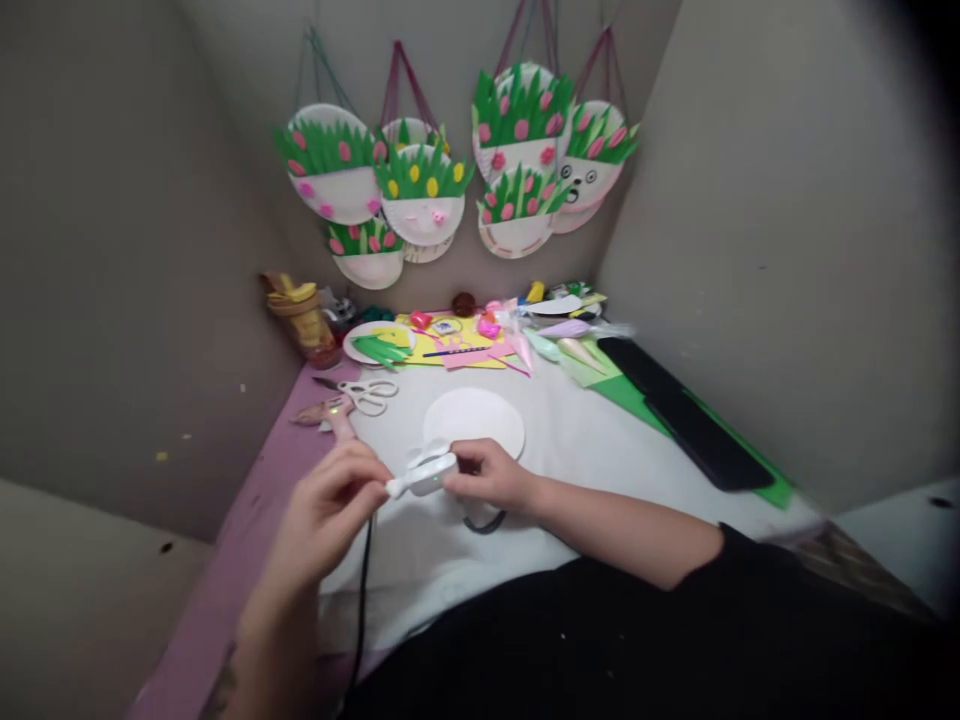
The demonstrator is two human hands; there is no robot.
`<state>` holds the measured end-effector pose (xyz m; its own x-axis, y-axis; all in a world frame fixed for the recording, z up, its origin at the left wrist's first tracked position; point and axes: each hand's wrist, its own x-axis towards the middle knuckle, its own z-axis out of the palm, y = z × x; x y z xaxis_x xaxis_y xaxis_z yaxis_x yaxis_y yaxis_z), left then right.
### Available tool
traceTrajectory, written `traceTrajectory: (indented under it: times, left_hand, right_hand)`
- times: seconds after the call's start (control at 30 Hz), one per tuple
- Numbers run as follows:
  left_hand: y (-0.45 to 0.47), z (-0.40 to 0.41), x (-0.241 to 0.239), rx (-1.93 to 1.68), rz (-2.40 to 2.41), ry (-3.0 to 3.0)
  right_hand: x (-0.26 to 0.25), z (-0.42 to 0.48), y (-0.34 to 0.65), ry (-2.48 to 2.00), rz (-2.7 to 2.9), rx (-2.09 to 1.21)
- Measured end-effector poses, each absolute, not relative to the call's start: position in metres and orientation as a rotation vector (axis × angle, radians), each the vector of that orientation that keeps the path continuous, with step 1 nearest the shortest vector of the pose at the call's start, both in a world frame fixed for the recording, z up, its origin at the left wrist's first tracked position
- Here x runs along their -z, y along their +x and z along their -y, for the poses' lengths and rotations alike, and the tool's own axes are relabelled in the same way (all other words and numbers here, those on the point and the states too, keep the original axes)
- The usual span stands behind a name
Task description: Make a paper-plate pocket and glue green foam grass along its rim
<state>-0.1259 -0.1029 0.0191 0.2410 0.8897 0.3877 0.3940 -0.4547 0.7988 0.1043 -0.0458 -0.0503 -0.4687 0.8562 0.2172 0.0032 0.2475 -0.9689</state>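
Both my hands meet over the white table sheet (pixel 570 440). My left hand (pixel 326 515) is closed around one end of a small white device (pixel 424 477) with a dark cord hanging from it. My right hand (pixel 491 475) grips the device's other end with its fingers curled. A white paper plate (pixel 476 418) lies flat just beyond my hands. I cannot make out what the device is; it looks like a small glue gun or stapler.
White-handled scissors (pixel 367 395) and a pink glue gun (pixel 330 410) lie at the left. Craft scraps, a yellow sheet (pixel 457 345) and a plate with green cut-outs (pixel 375 345) crowd the back. A black keyboard (pixel 679 410) lies at the right. Decorated plates hang on the wall (pixel 420 190).
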Motion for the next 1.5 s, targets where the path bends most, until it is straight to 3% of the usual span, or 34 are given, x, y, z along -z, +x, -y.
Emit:
traceTrajectory:
  times: [0.2,1.03,1.17,1.27,1.37,1.5]
  left_hand:
    - [-0.111,0.055,0.011,-1.064,-1.227,1.934]
    - [-0.097,0.074,0.024,-1.077,-1.252,1.809]
    - [-0.124,0.080,0.011,-1.239,-1.429,1.884]
    - [-0.172,0.080,-0.003,-1.381,-1.785,1.867]
    - [-0.216,0.079,-0.014,-1.191,-2.202,2.028]
    - [-0.234,0.075,-0.011,-0.489,-2.589,2.295]
  right_hand:
    - [0.051,0.045,0.101,-0.826,1.745,-1.314]
    - [0.056,0.044,0.096,-0.872,1.734,-1.412]
    - [0.054,0.049,0.096,-0.780,1.833,-1.650]
    - [0.050,0.054,0.096,-0.726,1.971,-1.620]
    - [0.045,0.058,0.094,-0.586,2.016,-1.684]
    - [0.042,0.061,0.093,-0.500,2.158,-1.702]
